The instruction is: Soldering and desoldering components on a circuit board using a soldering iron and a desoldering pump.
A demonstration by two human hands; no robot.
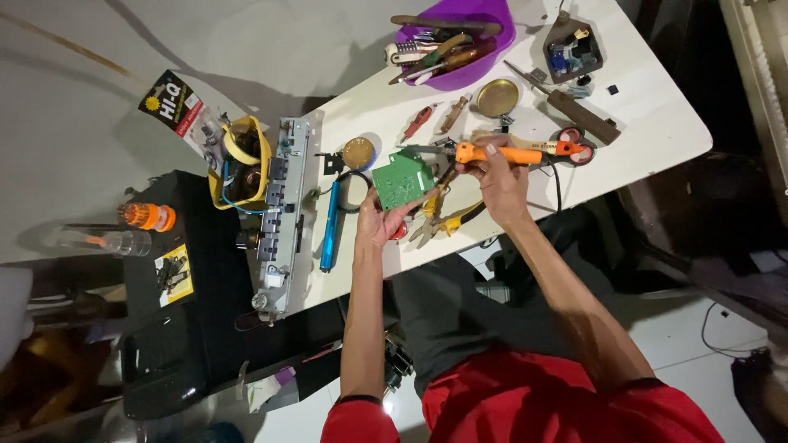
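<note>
the left hand (379,220) is gripping a green board (402,180) by its lower edge, tilting it up over the white table (657,123). the right hand (501,176) is clenching around an orange iron (497,153), its tip pointing at the board's upper right corner.

the board is looking light, thin and stiff, and likely fragile on its faces, so holding it by the bare edges, as the left hand is doing, seems the safe grip. the iron is looking light and rigid, with the orange handle being the place to hold, well back from the metal tip, which i am judging to be hot.

just below the board, yellow pliers (450,221) are lying on the table. left of the board, a blue pen-like tool (329,232) and a long metal chassis (279,213) are resting. a yellow holder (238,164) beyond the chassis is carrying dark parts and wire. up and right of the board, a purple bowl (492,49) is holding screwdrivers and other hand tools, heaped loosely. a small round tin (497,98) is sitting open between bowl and iron; its contents are too small to tell. farther right of the board, a dark tray (573,49) is holding small components.
</note>
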